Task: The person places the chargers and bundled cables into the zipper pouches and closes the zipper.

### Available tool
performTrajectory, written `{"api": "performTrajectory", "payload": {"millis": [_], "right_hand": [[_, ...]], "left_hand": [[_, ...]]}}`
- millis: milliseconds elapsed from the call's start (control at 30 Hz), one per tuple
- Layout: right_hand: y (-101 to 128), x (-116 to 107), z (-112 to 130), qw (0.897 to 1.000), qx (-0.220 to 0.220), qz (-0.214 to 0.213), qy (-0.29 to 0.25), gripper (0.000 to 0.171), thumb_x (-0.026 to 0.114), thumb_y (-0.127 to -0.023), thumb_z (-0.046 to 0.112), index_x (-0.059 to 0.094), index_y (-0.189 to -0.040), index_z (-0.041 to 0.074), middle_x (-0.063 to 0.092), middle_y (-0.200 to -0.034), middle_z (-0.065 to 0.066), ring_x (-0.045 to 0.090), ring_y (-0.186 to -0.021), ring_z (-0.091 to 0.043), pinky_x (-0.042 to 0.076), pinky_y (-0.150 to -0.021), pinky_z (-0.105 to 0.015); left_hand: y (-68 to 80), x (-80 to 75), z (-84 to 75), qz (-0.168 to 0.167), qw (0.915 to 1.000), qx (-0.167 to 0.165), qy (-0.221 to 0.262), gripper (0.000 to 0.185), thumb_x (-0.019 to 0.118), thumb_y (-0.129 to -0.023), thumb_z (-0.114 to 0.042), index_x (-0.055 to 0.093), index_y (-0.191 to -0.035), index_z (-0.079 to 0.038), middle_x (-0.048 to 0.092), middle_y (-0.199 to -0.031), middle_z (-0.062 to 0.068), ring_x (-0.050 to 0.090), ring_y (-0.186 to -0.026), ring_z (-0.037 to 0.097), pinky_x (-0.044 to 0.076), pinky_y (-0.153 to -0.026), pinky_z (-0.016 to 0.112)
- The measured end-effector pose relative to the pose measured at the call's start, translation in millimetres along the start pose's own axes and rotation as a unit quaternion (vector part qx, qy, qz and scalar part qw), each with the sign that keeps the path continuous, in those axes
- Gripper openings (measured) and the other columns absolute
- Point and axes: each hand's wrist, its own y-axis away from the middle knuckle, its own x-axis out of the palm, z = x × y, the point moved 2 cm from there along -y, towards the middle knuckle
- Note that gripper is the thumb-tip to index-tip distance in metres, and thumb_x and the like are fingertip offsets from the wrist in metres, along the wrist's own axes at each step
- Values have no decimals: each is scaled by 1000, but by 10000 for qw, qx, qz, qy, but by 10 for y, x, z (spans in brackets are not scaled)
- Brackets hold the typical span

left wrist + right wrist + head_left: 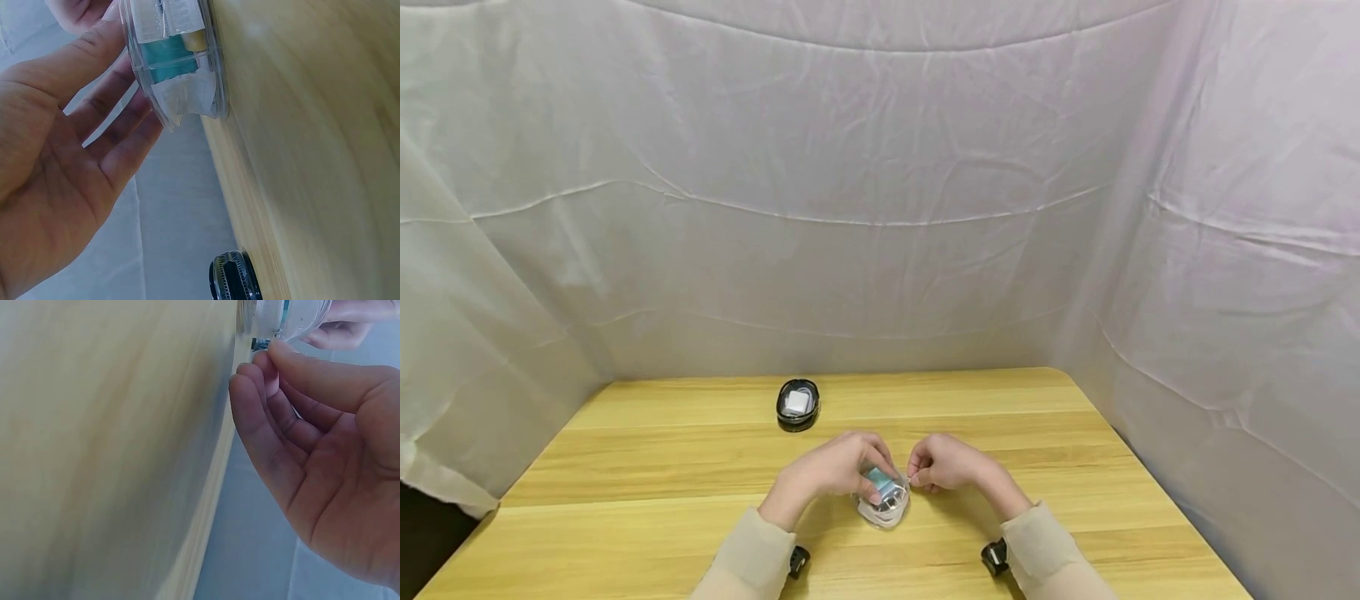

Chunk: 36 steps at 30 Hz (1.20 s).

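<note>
A small rounded clear plastic case (883, 521) stands on the wooden table between the two hands. White wrapped pieces and a teal packet (167, 59) show through its wall in the left wrist view. My left hand (842, 467) grips the case from its left side, thumb in front and fingers behind. At the right edge of the case, my right hand (947, 462) brings thumb and forefinger together in a pinch. That pinch meets the rim of the case in the right wrist view, where the right hand (325, 437) curls its other fingers loosely. What exactly lies between the fingertips is too small to tell.
Farther back and to the left, a black-rimmed oval case (797, 406) with a white item inside sits on the wooden table (662, 458). Pale grey cloth (865, 275) hangs around the back and sides. Black devices (995, 558) are strapped at both wrists.
</note>
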Motion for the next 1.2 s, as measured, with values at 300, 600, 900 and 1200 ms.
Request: {"api": "performTrajectory", "payload": {"millis": [300, 600, 900, 1200], "right_hand": [[-6, -1, -13, 10000, 10, 58, -23, 11, 73, -93, -3, 69, -85, 4, 67, -76, -4, 63, -67, -15, 59, -62, -35], [17, -25, 0, 9996, -165, 213, -20, 10, 74, -91, -4, 70, -84, 3, 65, -73, -2, 62, -66, -16, 59, -61, -36], [33, -36, -11, 9990, -175, 420, -15, 11, 76, -90, -3, 71, -83, 4, 66, -71, -1, 63, -63, -13, 61, -61, -33], [40, -28, -18, 9986, -116, 513, -110, 9, 74, -90, -5, 71, -84, 0, 66, -71, -2, 64, -64, -17, 62, -62, -40]], "left_hand": [[-5, 5, 8, -36, 10000, -18, 14, 34, 92, -73, -12, 83, -106, -17, 70, -116, -8, 63, -107, 10, 52, -101, 32], [-4, 10, 2, -48, 10000, -31, 54, 34, 92, -73, -12, 83, -106, -16, 70, -115, -7, 63, -105, 10, 52, -100, 32], [-4, 5, -6, -47, 9999, -44, 78, 34, 92, -73, -11, 83, -106, -15, 70, -114, -7, 63, -103, 9, 52, -97, 28], [-1, 4, -5, -64, 9999, -42, 119, 35, 92, -73, -11, 83, -106, -15, 70, -114, -8, 63, -103, 9, 53, -96, 28]]}}
